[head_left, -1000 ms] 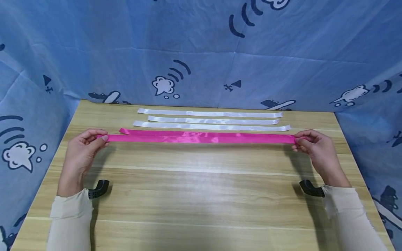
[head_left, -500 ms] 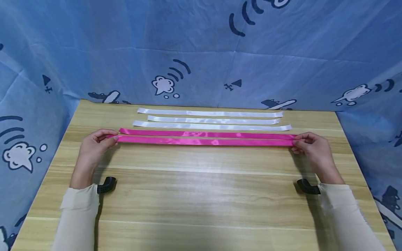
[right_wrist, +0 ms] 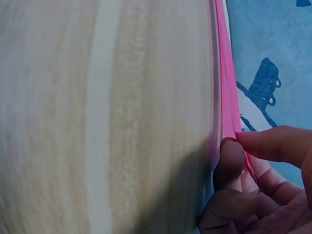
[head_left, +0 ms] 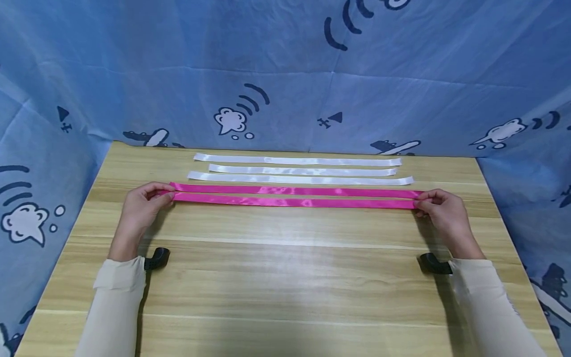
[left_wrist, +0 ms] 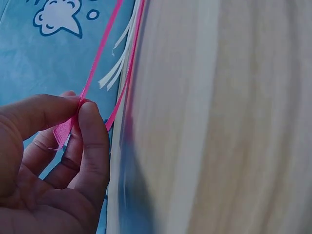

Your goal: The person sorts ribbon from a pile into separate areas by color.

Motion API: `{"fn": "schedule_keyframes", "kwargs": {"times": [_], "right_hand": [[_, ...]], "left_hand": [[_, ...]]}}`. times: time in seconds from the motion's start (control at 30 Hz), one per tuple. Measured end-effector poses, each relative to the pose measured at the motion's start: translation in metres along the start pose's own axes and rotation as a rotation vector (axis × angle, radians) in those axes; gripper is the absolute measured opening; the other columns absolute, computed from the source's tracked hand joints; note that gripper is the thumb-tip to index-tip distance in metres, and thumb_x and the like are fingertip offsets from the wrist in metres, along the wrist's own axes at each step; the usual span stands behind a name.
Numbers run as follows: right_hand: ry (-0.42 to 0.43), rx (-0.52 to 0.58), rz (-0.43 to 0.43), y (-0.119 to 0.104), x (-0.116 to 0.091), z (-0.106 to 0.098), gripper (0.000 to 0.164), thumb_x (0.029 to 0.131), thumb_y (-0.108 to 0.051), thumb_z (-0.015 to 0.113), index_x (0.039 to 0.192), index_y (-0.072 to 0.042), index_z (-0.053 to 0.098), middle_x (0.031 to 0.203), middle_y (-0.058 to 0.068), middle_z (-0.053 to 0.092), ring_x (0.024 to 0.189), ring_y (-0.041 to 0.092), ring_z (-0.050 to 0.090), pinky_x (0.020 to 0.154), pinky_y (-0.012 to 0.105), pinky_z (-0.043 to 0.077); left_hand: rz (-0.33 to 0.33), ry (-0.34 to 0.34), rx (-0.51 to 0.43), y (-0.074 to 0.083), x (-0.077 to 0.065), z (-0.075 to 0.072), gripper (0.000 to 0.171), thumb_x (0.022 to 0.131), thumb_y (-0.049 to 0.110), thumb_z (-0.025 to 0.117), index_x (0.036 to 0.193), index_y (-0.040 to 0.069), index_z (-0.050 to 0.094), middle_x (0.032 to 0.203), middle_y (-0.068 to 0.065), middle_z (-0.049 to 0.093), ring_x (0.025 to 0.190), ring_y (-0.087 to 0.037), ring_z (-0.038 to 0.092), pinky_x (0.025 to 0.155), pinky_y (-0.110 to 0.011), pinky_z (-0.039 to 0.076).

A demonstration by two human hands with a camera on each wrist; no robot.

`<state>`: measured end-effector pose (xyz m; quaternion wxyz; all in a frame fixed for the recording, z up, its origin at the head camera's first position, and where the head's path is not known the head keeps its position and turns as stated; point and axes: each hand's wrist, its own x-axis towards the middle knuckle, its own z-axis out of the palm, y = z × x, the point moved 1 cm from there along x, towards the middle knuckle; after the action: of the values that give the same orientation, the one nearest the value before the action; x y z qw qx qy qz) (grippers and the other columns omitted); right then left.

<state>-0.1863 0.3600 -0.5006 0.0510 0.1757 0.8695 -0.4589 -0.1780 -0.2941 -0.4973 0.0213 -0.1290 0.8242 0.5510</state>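
Observation:
A glossy pink ribbon point(head_left: 285, 202) stretches crosswise between my two hands. At its left end, my left hand point(head_left: 142, 210) pinches it between thumb and index finger; in the left wrist view a short tail point(left_wrist: 63, 132) sticks out past the pinch. The other end is pinched by my right hand point(head_left: 446, 218), with a frayed tip point(right_wrist: 251, 168) below the fingertips in the right wrist view. Just behind lies a second pink ribbon point(head_left: 303, 191), roughly parallel, with a narrow strip of wood showing between the two. Its right end lies close to my right fingers.
Farther back on the wooden table point(head_left: 285, 277) lie three white ribbons, the back one point(head_left: 294, 160), the middle one point(head_left: 303, 171) and the front one point(head_left: 299, 179), side by side. A blue printed cloth point(head_left: 285, 49) hangs behind. Black curved pieces point(head_left: 157, 259) project from both sleeves.
The held pink ribbon has come toward me, from overlapping the other pink ribbon to lying apart in front of it. My left hand has shifted right; my right hand has moved only slightly.

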Motion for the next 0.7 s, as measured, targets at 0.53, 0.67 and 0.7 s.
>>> {"fn": "schedule_keyframes", "kwargs": {"times": [0.53, 0.67, 0.7], "right_hand": [[0.041, -0.039, 0.008, 0.0018, 0.0017, 0.0027, 0.021, 0.102, -0.008, 0.065, 0.115, 0.008, 0.062, 0.071, -0.026, 0.059, 0.065, 0.001, 0.06, 0.061, 0.018, 0.057], [0.037, -0.054, 0.023, 0.0018, 0.0008, 0.0027, 0.026, 0.103, -0.008, 0.064, 0.122, 0.009, 0.06, 0.072, -0.026, 0.058, 0.067, 0.001, 0.06, 0.062, 0.018, 0.057], [0.036, -0.054, 0.026, 0.0017, 0.0007, 0.0024, 0.027, 0.103, -0.009, 0.063, 0.123, 0.009, 0.06, 0.072, -0.026, 0.058, 0.067, 0.001, 0.06, 0.062, 0.018, 0.057]], "left_hand": [[-0.028, 0.009, 0.057, 0.0038, 0.0055, 0.0086, 0.027, 0.102, 0.01, 0.067, 0.124, -0.005, 0.068, 0.092, 0.018, 0.063, 0.084, 0.001, 0.059, 0.075, -0.011, 0.056], [-0.036, 0.016, 0.072, 0.005, 0.0056, 0.0097, 0.027, 0.102, 0.01, 0.067, 0.124, -0.005, 0.068, 0.091, 0.015, 0.063, 0.083, 0.0, 0.058, 0.073, -0.011, 0.054], [-0.04, 0.017, 0.076, 0.0052, 0.0056, 0.0098, 0.026, 0.102, 0.01, 0.067, 0.124, -0.005, 0.068, 0.091, 0.014, 0.063, 0.083, -0.001, 0.057, 0.072, -0.011, 0.054]]}}
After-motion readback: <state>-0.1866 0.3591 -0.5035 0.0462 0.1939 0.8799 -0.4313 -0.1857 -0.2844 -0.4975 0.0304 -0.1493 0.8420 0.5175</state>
